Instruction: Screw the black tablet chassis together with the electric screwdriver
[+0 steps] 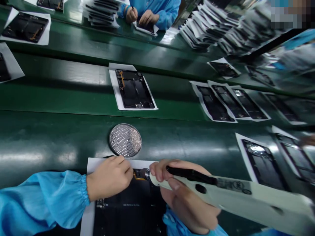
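In my right hand (182, 186) is a pale electric screwdriver (236, 196) with a black lever, its tip pointing left at the top part of a black tablet panel (128, 209). The panel lies on a white sheet (86, 213) in front of me, and an orange flex strip shows near the tip. My left hand (112, 177) rests over the panel's upper left, fingers curled together close to the tip; what they pinch, if anything, is hidden. Just beyond that hand stands a round perforated screw tray (125, 140) with small screws gathered on its right side.
Another panel on its sheet (135, 88) lies on the green belt (61, 95) ahead. Several more panels (216, 101) spread to the right. Across the belt, a co-worker's hands (145, 18) work on a panel, between a stack (100, 13) and piles of wrapped panels (206, 23).
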### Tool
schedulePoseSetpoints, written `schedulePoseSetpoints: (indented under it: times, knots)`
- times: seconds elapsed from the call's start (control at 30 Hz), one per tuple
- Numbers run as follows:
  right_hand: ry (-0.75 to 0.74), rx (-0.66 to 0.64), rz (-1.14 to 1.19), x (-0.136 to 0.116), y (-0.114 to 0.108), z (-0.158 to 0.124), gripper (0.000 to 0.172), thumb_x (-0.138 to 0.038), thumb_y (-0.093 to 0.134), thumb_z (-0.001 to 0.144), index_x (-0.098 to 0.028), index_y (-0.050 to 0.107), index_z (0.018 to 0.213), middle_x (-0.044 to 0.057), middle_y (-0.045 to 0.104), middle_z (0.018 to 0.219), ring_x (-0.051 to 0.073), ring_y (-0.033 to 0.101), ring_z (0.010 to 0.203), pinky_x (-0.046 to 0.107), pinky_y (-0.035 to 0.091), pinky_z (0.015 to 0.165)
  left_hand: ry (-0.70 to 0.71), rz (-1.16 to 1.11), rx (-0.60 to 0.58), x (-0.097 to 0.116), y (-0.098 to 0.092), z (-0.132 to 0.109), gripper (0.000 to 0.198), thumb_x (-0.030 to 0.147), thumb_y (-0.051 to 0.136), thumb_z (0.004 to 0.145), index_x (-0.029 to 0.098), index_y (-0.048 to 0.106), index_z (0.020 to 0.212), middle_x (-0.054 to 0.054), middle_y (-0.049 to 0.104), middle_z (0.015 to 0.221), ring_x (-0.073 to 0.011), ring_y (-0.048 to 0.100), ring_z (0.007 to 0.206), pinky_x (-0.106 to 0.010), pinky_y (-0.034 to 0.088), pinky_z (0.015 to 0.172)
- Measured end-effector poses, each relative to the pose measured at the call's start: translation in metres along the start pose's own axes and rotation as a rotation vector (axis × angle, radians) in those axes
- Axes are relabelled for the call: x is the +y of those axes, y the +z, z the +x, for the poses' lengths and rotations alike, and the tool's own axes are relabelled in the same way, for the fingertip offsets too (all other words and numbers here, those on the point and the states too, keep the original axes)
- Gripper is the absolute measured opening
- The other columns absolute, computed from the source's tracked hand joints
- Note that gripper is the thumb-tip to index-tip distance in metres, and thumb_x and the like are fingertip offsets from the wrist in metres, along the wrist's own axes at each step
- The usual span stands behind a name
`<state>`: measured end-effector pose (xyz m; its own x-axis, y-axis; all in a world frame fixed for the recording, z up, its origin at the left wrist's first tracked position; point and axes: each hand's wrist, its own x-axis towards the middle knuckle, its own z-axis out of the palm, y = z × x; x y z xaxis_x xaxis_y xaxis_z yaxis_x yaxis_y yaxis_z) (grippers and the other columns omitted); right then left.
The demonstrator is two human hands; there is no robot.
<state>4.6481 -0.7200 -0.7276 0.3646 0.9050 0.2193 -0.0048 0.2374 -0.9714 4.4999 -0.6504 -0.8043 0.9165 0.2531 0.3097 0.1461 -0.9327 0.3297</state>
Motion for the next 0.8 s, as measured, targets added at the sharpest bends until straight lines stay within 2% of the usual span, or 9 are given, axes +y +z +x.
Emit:
schedulePoseSetpoints:
  times: [0.17,0.4,0.57,0.8]
  knots:
    - [-0.011,0.020,0.012,0.008,0.000,0.005,0.018,-0.020,0.068,0.086,-0.029,0.073,0.101,-0.001,0.060,0.064,0.017,0.057,0.060,0.034,0.052,0.060,-0.018,0.004,-0.050,0.001,0.008,0.008,0.016,0.016,0.054,0.098,0.011,0.062,0.085,-0.007,0.058,0.079,-0.0220,0.052,0.079,-0.034,0.043,0.064]
    - [-0.002,0.005,-0.025,0.012,-0.011,0.005,0.016,-0.022,0.069,0.087,-0.030,0.073,0.100,-0.001,0.058,0.062,0.017,0.056,0.058,0.034,0.054,0.059,0.065,0.049,0.066,0.003,0.019,0.012,0.024,0.011,0.047,0.099,0.012,0.062,0.080,-0.007,0.058,0.079,-0.0205,0.051,0.073,-0.035,0.035,0.058]
    - [0.032,-0.007,-0.048,0.016,-0.021,0.005,0.016,-0.023,0.069,0.086,-0.031,0.073,0.099,-0.001,0.059,0.063,0.017,0.057,0.058,0.035,0.053,0.057,0.083,0.065,0.004,0.010,0.019,0.014,0.024,0.011,0.049,0.097,0.009,0.065,0.080,-0.010,0.060,0.086,-0.0223,0.053,0.078,-0.035,0.033,0.060]
    - [0.036,-0.025,-0.030,0.018,-0.029,0.002,0.017,-0.020,0.068,0.086,-0.030,0.073,0.100,-0.001,0.060,0.064,0.016,0.058,0.060,0.032,0.054,0.059,0.053,0.061,0.013,0.021,0.020,0.014,0.025,0.015,0.053,0.095,0.011,0.069,0.075,-0.012,0.062,0.093,-0.0245,0.054,0.084,-0.036,0.034,0.062]
